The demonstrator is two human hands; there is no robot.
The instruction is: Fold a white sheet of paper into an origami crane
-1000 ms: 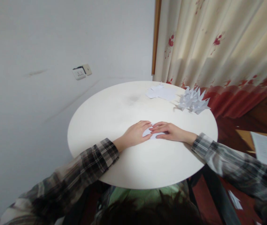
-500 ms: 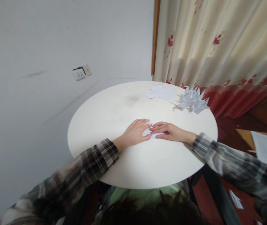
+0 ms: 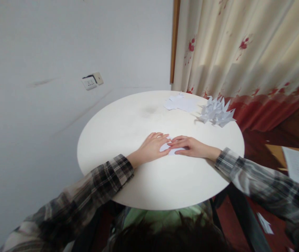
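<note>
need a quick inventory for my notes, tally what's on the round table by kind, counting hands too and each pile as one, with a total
hands, left and right: 2
white paper under the hands: 1
pile of flat paper: 1
cluster of pointed folded paper, pieces too crowded to count: 1
total: 5

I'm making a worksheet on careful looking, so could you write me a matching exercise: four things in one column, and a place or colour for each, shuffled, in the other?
1. Paper being pressed
2. Spiky folded papers
3. Curtain
4. Wall socket

A. Cream with red flowers, red along the bottom
B. Between the left hand and right hand, partly covered by fingers
C. On the pale wall
D. Bunched near the far right edge of the round table

Pairs: 1-B, 2-D, 3-A, 4-C
</note>
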